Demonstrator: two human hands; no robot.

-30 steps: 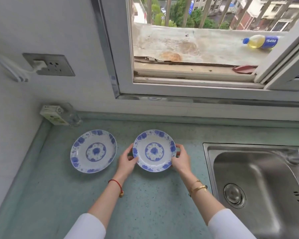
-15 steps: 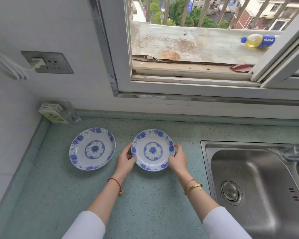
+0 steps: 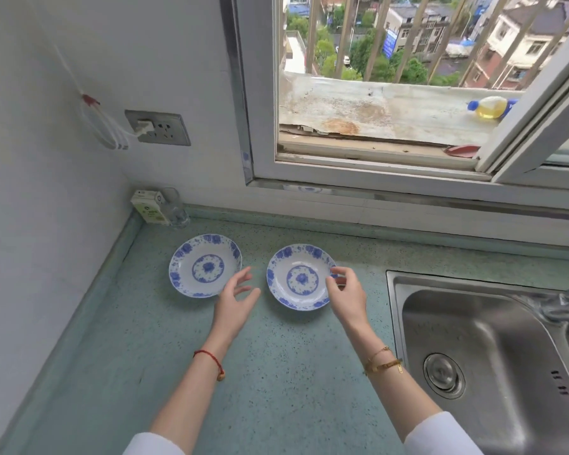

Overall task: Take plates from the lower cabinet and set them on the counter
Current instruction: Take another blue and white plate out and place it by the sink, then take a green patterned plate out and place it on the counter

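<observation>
Plates [image 3: 205, 265] on counter [image 3: 276, 362], hands [image 3: 236, 298] open, fingers spread.

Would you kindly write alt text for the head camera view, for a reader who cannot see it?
Two round white plates with blue floral patterns, a left plate and a right plate, sit side by side on a speckled green counter. The open left hand hovers between them, while the right hand touches the right plate's rim, beside a stainless steel sink.
</observation>
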